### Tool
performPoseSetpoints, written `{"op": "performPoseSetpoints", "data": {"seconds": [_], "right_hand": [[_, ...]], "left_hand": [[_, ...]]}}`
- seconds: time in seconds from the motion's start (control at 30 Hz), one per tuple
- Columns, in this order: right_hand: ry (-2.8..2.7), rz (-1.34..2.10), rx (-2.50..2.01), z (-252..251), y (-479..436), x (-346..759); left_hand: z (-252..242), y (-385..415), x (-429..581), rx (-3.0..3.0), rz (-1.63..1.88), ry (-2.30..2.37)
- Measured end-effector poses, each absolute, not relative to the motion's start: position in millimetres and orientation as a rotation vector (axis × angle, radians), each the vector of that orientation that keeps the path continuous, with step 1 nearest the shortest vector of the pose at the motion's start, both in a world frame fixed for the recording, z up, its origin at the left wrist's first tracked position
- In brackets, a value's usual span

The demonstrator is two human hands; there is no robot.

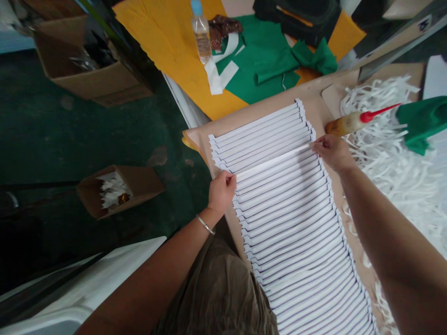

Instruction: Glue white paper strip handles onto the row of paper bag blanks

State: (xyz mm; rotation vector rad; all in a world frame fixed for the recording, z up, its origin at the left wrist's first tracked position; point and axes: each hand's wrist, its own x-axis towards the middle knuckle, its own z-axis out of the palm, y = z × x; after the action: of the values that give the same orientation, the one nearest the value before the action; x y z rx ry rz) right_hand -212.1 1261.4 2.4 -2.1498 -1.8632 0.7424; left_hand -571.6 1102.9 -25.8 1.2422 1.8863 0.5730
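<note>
A narrow white strip is stretched across a long overlapping row of white pieces with dark edge lines. My left hand pinches the strip's left end at the row's left edge. At the right edge, my right hand pinches its other end between thumb and fingers. More of the lined pieces lie above the strip, toward the far end of the table. The row rests on a brown-covered table.
Right of the row are a glue bottle with a red nozzle, a heap of thin white strips and green cloth. Beyond stand a clear bottle and yellow sheets. Cardboard boxes sit at left.
</note>
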Motion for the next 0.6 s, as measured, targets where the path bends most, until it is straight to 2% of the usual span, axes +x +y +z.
{"op": "performPoseSetpoints", "data": {"seconds": [0.6], "right_hand": [[-1.581,0.740,-2.055,-26.5,1276.1,-225.9]], "left_hand": [[-32.0,1107.9,-568.9,1.330,0.529,2.007]]}}
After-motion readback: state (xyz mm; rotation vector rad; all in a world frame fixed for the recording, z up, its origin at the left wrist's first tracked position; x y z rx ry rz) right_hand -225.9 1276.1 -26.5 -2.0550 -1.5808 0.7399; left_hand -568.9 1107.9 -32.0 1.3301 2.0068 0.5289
